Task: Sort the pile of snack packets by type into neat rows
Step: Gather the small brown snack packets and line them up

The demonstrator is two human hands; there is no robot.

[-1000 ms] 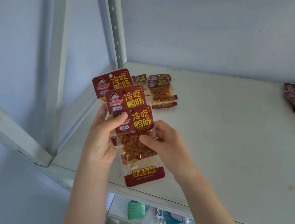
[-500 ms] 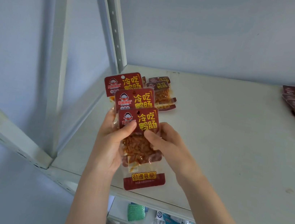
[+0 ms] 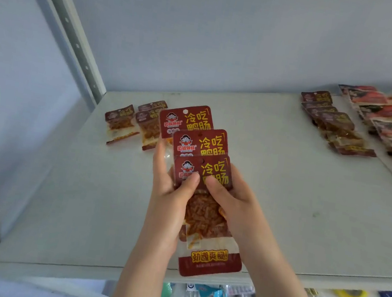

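Step in hand: three matching red packets [image 3: 202,146] fanned out, held above the shelf [image 3: 283,198] — not yet laid down. Left hand [image 3: 167,194] and right hand [image 3: 232,201] both clamp the fan, fingers [image 3: 159,166] curled behind, thumbs on the front packet. Next, likely: set them by the same-type row [image 3: 128,123] back-left — keep the overlap even.
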